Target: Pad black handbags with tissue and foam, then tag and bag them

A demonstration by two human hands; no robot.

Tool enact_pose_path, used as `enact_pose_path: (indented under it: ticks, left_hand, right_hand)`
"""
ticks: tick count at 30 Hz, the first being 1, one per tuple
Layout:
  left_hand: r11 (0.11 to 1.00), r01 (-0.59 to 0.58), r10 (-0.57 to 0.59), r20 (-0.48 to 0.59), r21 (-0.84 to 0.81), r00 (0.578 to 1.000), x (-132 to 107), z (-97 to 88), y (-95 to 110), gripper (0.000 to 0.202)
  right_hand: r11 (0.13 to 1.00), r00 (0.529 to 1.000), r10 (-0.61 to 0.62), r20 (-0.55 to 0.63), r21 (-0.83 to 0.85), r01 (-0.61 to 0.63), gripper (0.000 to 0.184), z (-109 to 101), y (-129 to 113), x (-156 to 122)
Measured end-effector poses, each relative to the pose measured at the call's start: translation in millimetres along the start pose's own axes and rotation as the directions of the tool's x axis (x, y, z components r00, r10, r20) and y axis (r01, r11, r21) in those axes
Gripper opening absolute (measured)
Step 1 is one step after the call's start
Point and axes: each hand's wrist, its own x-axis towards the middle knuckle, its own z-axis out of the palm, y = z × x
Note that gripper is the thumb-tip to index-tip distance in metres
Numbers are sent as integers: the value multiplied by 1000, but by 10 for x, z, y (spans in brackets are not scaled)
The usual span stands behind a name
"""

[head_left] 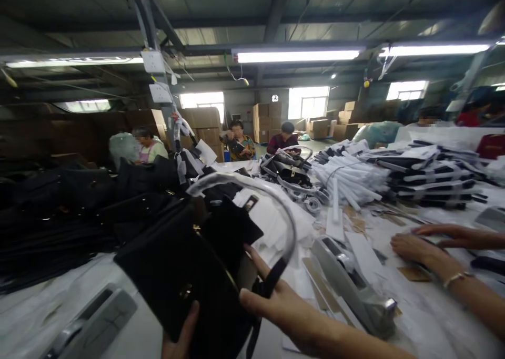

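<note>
A black handbag (165, 264) with gold-coloured fittings is tilted in front of me, its flap (232, 227) raised. The bag's handle (290, 217) arches up and to the right, mostly wrapped in clear plastic. My left hand (181, 330) grips the lower front of the bag, its thumb on the black face near the gold lock; the other fingers are hidden behind. My right hand (272, 296) is closed on the bag's right edge beside the handle's base, thumb in front and fingers by the opening.
Tape dispensers stand at right (355, 285) and lower left (94, 322). A co-worker's hands (430, 243) rest at the table's right side. Black bags (82, 196) are heaped at left; wrapped strips (351, 175) and a bundled stack (430, 175) lie beyond. Other people sit farther back.
</note>
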Motion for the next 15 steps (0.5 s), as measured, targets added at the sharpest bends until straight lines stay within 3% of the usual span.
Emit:
enact_pose_path:
  ticks: [2,4,7,9,11,15]
  left_hand:
    - [997,-4,2,28,76,1000,-71,169,-38,73]
    - [993,-27,15,98,116,995,-112,381,-35,79]
    - [995,-61,41,235,75,971,-35,721,93,80]
    - [997,-79,72,294,11,953,111,926,234,73]
    - [988,-143,154,326,-57,933,290,1101,362,65]
    - [953,-277,302,357,-119,884,540,1357,382,56]
  right_hand:
    - [986,979,167,-116,41,-164,91,-206,78,-51]
    - [974,946,226,-231,32,-225,77,-393,145,-35]
    - [988,937,144,-318,-14,-156,57,-625,132,103]
    - [998,963,53,-264,-4,-56,49,-750,-4,317]
    - [998,982,-68,-179,0,69,44,-855,-254,685]
    - [944,938,-305,-162,-181,276,37,-1011,-995,1862]
